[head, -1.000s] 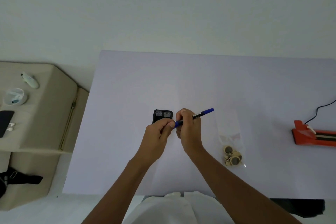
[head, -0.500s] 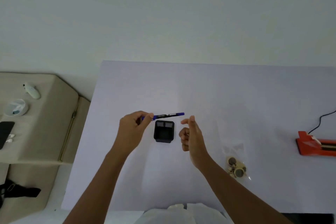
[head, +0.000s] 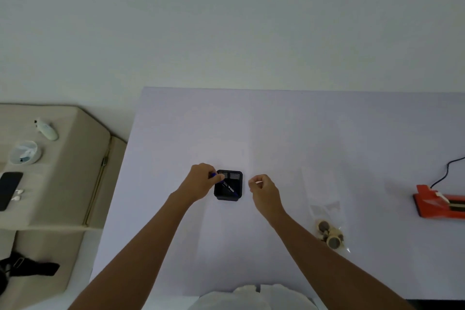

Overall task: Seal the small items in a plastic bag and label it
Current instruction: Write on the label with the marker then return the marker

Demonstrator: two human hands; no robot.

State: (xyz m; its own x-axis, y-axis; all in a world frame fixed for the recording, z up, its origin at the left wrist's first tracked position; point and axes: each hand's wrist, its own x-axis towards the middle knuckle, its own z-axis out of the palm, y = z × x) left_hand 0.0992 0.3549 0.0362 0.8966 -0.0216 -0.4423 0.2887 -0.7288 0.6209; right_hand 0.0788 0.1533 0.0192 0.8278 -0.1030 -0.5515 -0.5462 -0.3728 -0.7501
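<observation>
Left hand (head: pixel 202 181) pinched a blue pen (head: pixel 227 186) angled into the black holder (head: pixel 228 187); right hand (head: pixel 264 187) hovered beside, loosely curled, empty; bare bench (head: pixel 302 133) beyond.

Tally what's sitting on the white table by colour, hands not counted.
Black: 1, the square mesh pen holder
Blue: 1, the marker pen going into it
Clear: 1, the plastic bag of small round items
Red: 1, the heat sealer
Total: 4
</observation>
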